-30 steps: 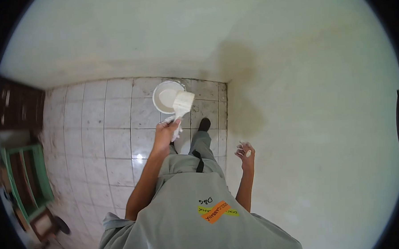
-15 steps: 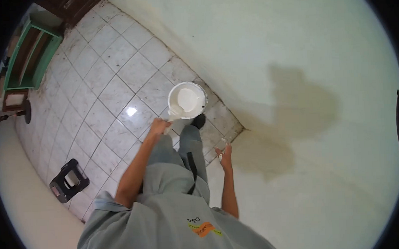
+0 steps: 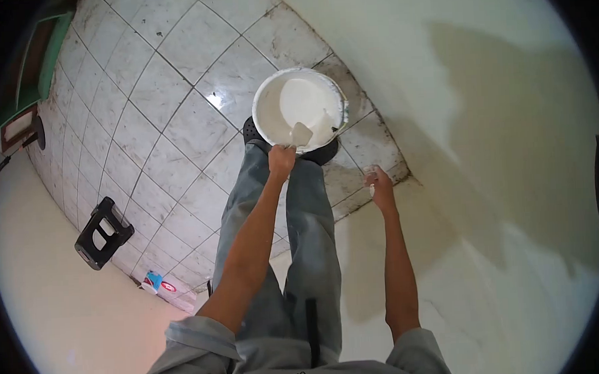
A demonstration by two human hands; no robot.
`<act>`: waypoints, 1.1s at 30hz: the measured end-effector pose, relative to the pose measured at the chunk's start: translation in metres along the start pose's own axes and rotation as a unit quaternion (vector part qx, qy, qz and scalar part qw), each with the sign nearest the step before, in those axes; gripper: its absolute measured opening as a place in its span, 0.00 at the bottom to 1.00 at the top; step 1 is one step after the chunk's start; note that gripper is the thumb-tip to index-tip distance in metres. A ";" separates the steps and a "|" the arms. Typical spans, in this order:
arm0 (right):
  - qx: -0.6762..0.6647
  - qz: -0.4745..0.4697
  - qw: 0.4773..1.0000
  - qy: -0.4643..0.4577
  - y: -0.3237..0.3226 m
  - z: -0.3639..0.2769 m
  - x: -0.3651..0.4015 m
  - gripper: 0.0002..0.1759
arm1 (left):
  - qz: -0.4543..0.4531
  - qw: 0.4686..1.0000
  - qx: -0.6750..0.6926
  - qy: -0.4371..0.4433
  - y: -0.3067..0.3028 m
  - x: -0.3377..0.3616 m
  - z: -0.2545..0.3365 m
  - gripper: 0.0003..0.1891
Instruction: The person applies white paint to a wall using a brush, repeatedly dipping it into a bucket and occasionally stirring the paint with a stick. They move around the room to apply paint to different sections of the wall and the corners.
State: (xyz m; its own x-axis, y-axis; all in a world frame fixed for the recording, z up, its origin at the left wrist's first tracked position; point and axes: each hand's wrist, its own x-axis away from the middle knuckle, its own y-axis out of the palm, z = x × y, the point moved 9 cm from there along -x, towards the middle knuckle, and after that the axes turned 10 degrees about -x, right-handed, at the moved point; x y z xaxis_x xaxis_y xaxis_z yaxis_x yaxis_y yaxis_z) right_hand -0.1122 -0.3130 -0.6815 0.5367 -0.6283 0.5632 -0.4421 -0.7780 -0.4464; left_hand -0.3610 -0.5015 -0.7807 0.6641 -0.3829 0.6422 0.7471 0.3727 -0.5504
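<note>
Left hand (image 3: pixel 281 160) clenched on the handle of the wide flat paint-coated brush (image 3: pixel 302 133). The bristles are down in the round white plastic bucket of white paint (image 3: pixel 264 101), which sits just ahead of that hand, at my feet on the grey-veined tiled floor (image 3: pixel 176 125), so I can load by stooping. Right hand (image 3: pixel 377 181) hangs off to the side near the pale wall (image 3: pixel 477 112), out of the paint. Its fingers are curled; can't tell if it holds anything. Black step stool (image 3: pixel 103 232) is well left of both hands.
</note>
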 end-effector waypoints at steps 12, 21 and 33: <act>-0.099 -0.089 0.989 0.058 0.088 0.132 -0.014 0.14 | 0.027 0.994 -0.095 -0.048 0.069 -0.130 -0.027 0.19; -0.098 -0.063 0.985 0.126 0.046 0.116 -0.017 0.11 | -0.006 0.989 -0.150 -0.011 0.081 -0.133 -0.042 0.16; -0.193 -0.074 0.973 0.106 0.091 0.013 -0.042 0.12 | -0.115 0.988 0.056 -0.091 0.031 -0.071 -0.040 0.14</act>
State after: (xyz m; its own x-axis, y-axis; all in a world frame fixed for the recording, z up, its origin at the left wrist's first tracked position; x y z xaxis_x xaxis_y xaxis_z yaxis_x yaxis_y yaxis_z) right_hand -0.1656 -0.3578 -0.7553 0.4735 -0.4612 0.7504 -0.6303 -0.7725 -0.0771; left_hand -0.3840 -0.4970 -0.8647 0.4540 -0.3133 0.8341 0.8624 0.3897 -0.3230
